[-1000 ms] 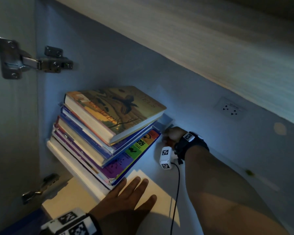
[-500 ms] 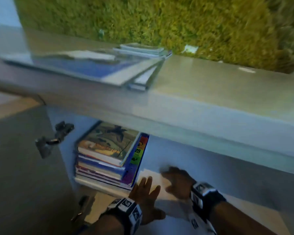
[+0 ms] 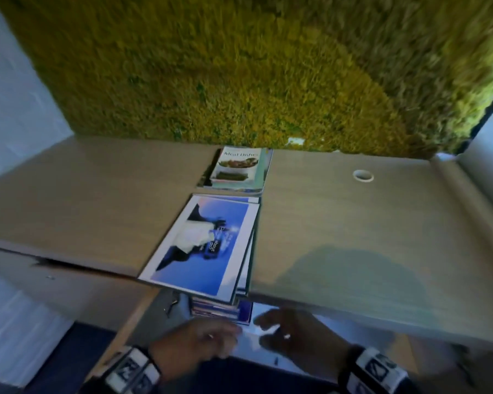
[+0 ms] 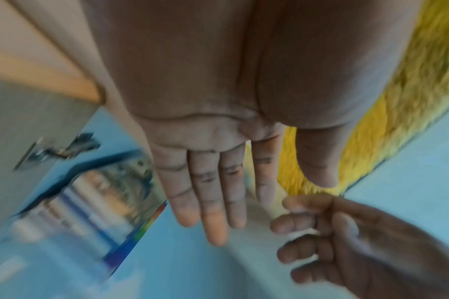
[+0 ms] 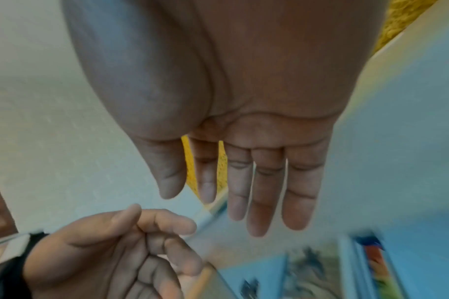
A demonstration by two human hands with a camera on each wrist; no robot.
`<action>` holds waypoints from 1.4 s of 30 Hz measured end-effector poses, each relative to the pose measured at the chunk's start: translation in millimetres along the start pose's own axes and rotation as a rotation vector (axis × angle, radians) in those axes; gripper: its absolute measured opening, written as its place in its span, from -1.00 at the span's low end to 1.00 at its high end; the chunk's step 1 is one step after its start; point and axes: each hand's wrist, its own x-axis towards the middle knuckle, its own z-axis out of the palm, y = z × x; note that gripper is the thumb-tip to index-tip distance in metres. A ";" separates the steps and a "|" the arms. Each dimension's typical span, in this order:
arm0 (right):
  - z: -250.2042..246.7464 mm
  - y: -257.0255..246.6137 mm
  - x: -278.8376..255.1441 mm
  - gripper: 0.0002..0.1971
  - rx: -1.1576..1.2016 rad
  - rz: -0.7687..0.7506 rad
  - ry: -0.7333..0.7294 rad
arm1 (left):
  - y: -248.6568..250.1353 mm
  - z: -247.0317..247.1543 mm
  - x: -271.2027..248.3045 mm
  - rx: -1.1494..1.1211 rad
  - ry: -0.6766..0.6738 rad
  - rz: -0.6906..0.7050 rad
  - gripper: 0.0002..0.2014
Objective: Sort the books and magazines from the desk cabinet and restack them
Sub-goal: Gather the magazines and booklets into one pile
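On the desk top (image 3: 353,223) lie two stacks: a blue-covered magazine pile (image 3: 202,245) overhanging the front edge, and behind it a pile topped by a "Meat Dishes" cookbook (image 3: 238,167). Under the desk, a stack of books (image 3: 219,311) stands inside the cabinet, blurred in the wrist views (image 4: 90,202) (image 5: 320,269). My left hand (image 3: 225,336) and right hand (image 3: 268,325) hover side by side just in front of that stack, below the desk edge. Both are empty, with relaxed fingers (image 4: 213,222) (image 5: 256,212).
A green moss wall (image 3: 239,66) backs the desk. A round cable hole (image 3: 363,175) sits at the desk's back right. The open cabinet door with its hinge (image 4: 57,150) stands to the left. The pale cabinet floor (image 3: 248,345) lies under my hands.
The head view rose from inside the cabinet to above the desk top. My right hand came away from behind the book stack, and both hands drew back toward the cabinet opening, empty.
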 end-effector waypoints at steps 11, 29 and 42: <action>-42.2 -65.8 116.0 -0.33 0.118 0.319 0.345 | 43.0 -162.0 48.1 0.363 0.671 -0.214 -0.25; -29.7 -40.6 134.6 -0.13 0.089 0.415 0.345 | 18.7 -179.5 62.3 0.079 0.491 -0.182 -0.62; -99.6 -67.5 112.4 -0.59 0.849 -0.024 0.552 | 92.9 -158.3 50.7 -0.329 0.620 0.435 -0.62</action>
